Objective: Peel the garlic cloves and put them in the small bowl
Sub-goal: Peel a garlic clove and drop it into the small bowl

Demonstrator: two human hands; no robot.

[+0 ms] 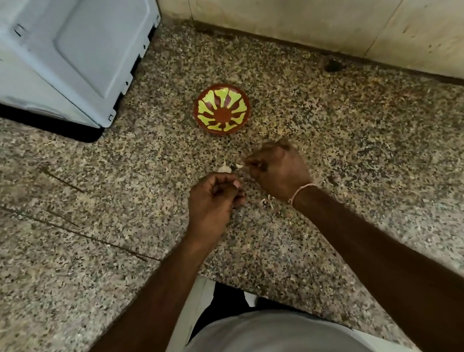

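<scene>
- Far to the left of my fingers, a pale grey-white appliance point(52, 51) stands on the speckled granite bench point(370, 157), over a dark base at its foot.
- Thin dark cracks run slantwise across the bench, left of and below my left hand.
- Behind the bench, a stained cream tiled wall point(320, 1) meets it in a corner, with a dark seam along the join.
- My left hand point(213, 200) is curled into a loose fist above the bench, the thumb tucked against the fingertips; whether anything sits inside that curl I cannot tell.
- Just beyond my left fingers, a pale garlic clove point(224, 168) lies close to the knuckles, in the gap between both hands; I cannot tell if it touches them.
- Past both sets of fingers, well apart from them toward the wall, the small bowl point(222, 109) sits upright on the bench, brown with a yellow-green petal pattern; I see nothing inside it.
- My right hand point(279, 171) is curled too, its fingers pinching a small whitish piece of garlic point(239, 165) at their tips, pointing left toward the clove.
- A thin pink thread band point(300, 192) circles my right wrist, and a small pale scrap point(266, 201) lies on the bench just beneath that hand.
- Nearest me, my light shirt point(262, 349) fills the bottom edge.
</scene>
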